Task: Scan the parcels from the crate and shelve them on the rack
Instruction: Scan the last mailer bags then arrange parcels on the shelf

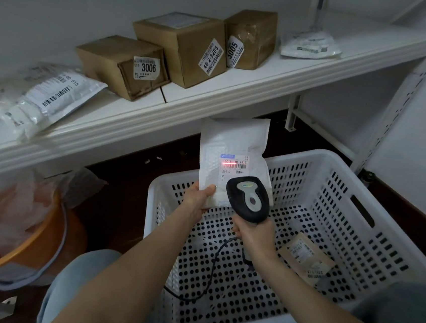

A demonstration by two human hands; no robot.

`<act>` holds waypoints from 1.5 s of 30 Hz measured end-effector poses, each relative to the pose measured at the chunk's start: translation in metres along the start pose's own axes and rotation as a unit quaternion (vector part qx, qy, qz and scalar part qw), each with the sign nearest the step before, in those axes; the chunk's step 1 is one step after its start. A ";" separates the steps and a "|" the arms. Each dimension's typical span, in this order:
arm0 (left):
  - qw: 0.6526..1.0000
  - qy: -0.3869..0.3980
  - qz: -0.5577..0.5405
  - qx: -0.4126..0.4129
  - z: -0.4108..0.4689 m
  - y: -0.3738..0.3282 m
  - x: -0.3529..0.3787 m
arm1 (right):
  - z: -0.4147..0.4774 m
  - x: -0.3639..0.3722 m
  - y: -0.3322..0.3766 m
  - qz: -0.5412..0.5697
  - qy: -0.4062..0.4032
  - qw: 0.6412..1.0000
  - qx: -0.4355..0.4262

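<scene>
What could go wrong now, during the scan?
1. The left hand pinches only the white parcel's lower corner; it may sag or slip, moving the barcode off the red line.
2. The scanner in the right hand trails a cable into the crate; it might snag the brown parcel lying there.

The mailer (pixel 230 147) in my left hand (pixel 197 199) is matt white plastic, dimpled with bubble padding. The scanner (pixel 248 199) in my right hand (pixel 254 234) is smooth black plastic with a glossier grey inlay. The crate (pixel 362 182) is smooth white perforated plastic. The boxes (pixel 189 51) are matt brown cardboard, and the shelf (pixel 213 95) looks like smooth white-painted metal.
</scene>
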State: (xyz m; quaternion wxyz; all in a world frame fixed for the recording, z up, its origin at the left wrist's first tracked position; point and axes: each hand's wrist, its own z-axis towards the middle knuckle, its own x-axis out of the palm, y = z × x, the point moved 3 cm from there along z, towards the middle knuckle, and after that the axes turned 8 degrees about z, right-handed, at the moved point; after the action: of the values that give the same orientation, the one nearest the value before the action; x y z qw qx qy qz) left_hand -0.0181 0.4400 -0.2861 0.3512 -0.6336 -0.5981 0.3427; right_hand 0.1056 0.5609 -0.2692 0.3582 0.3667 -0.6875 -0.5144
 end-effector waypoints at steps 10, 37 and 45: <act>0.961 0.051 0.243 0.119 -0.042 -0.024 0.019 | -0.003 -0.047 0.045 0.007 -0.072 0.997 -0.032; 0.931 -0.105 -0.286 0.203 -0.144 -0.320 -0.077 | 0.006 0.028 0.209 0.080 -0.022 0.987 -0.138; 0.944 -0.051 -0.276 0.174 -0.124 -0.303 -0.089 | 0.014 0.024 0.190 0.044 -0.044 0.990 -0.123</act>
State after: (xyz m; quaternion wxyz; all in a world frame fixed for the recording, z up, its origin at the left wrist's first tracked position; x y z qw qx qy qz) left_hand -0.0734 0.3586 0.0385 0.5057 -0.3543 -0.6981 0.3626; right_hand 0.0560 0.5846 -0.0850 0.3928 0.2661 -0.6496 -0.5941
